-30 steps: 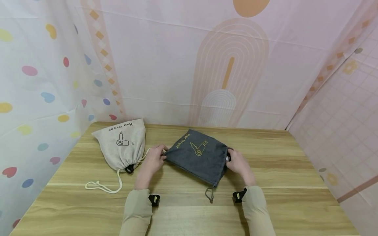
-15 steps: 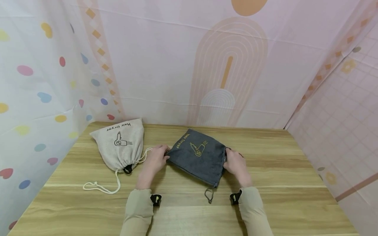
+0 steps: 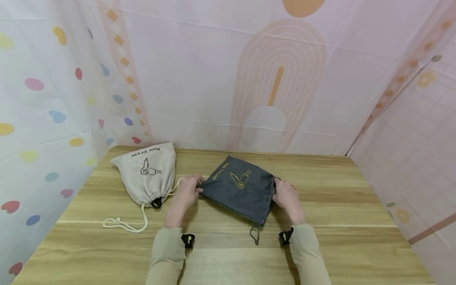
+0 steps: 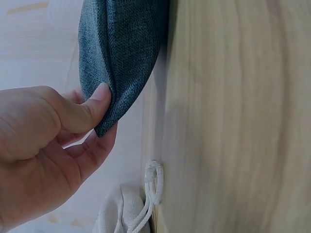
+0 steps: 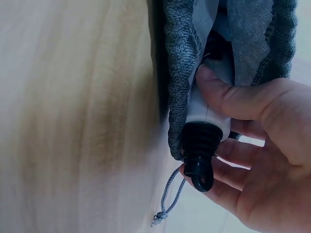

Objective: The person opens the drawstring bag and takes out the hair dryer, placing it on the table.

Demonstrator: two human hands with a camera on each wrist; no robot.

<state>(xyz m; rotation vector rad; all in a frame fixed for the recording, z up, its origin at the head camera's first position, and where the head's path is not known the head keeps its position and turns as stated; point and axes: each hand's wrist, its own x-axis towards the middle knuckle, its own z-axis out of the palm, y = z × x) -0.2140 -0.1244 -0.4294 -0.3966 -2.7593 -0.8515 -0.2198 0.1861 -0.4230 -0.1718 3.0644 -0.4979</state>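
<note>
While the thumb and fingers of the left hand [image 4: 53, 141] pinch one corner of the dark grey bag [image 3: 238, 192], the right hand [image 5: 260, 128] grips a white handle [image 5: 198, 110] at the bag's mouth. The right thumb presses on the near face of the handle; the fingers pass behind it. The upper part of the handle sits between the bag's gathered edges, and its inner end is hidden in the cloth. A ribbed black sleeve [image 5: 200, 141] with a loop at its tip projects from the handle's lower end.

The pinched corner is held clear of the wooden table [image 3: 356, 245]. The bag is positioned between the two hands, mouth toward the right hand, with yellow "Hair Dryer" lettering and a dryer outline facing up. A grey cord loop [image 3: 254, 235] extends from the bag's near corner.

To the left of the left hand, a beige bag [image 3: 151, 178] lies on the table, bearing a similar mark in black. Its neck is drawn together at a black fitting [image 3: 156, 203], and a white cord [image 3: 137, 229] trails from it. Printed curtains [image 3: 192, 79] enclose the table at the back and sides.
</note>
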